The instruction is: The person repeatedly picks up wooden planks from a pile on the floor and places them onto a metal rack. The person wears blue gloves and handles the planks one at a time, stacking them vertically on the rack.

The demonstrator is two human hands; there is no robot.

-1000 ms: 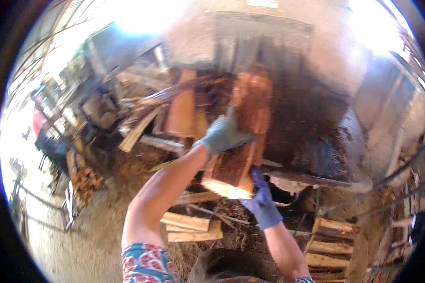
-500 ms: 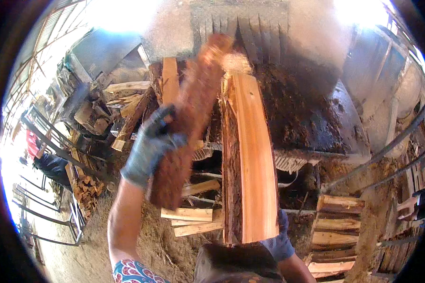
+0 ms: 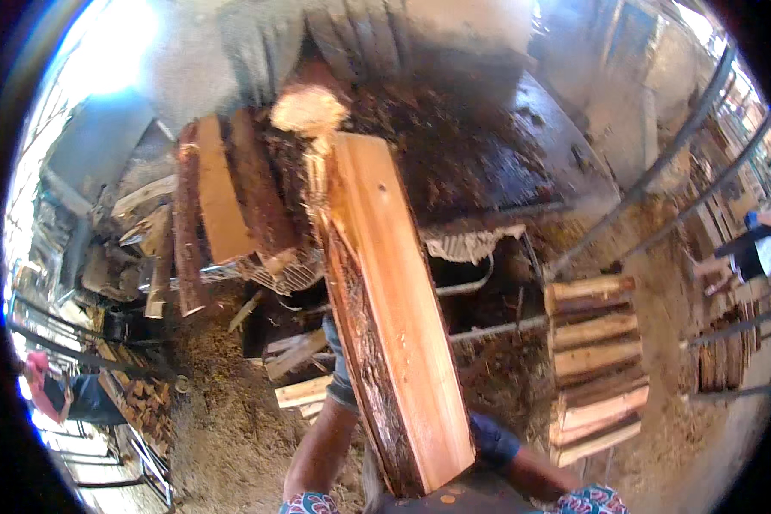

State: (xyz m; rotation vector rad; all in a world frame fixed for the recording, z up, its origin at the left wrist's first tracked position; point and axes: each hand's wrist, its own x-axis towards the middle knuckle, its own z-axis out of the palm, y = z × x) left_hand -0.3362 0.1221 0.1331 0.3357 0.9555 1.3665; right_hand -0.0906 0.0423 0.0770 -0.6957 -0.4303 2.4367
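A long sawn slab of wood (image 3: 394, 283), with bark along its left edge, reaches from just in front of my body out toward the bark-covered bench. My left hand (image 3: 341, 377), in a blue-grey glove, is against the slab's left side, its fingers mostly hidden behind the wood. At the near right edge my gloved right hand (image 3: 493, 441) holds the same slab, fingers also largely covered. Beyond the far end shows the pale cut end of a log (image 3: 308, 111). Left of it lie a barked slab (image 3: 257, 188) and a flat orange-brown board (image 3: 221, 193).
Dark bark litter covers the bench (image 3: 454, 146). A stack of split wood (image 3: 595, 360) stands at right. Short offcuts (image 3: 304, 392) lie below the bench. Curved dark bars (image 3: 651, 163) cross the right side. A person (image 3: 51, 390) is far left, another (image 3: 758, 244) far right.
The reddish barked slab has left my left hand, which has come down to the sawn slab's side. My view has swung, so the bench appears further left.
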